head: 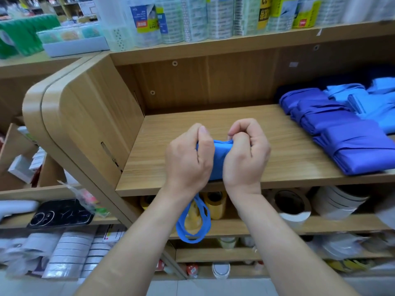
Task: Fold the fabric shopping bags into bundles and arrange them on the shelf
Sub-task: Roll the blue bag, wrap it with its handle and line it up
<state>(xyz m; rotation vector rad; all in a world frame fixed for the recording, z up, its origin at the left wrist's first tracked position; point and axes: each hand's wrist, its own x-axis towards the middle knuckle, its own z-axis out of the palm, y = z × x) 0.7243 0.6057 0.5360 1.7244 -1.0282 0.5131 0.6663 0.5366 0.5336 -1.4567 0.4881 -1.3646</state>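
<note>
Bundle of blue bag (220, 155) clenched btw my L hand (189, 159) & R hand (245, 155); long axis fore-aft | handles (192, 239) dangle below, toward me | folded stack (352, 144) lies right; R hand nearer

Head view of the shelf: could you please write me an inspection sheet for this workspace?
Surface: wooden shelf, bare board at left and middle.
Job's things: blue bag bunched between both hands over the shelf's front edge, its handles hanging below; dark blue bundles and light blue bundles lie on the shelf's right side.
Clutter: black phone on a lower shelf at left.
Hands: left hand and right hand both grip the bag.
Cables: nothing seen.
Surroundings: tape rolls on the shelf below; wrapped rolls on the shelf above.
</note>
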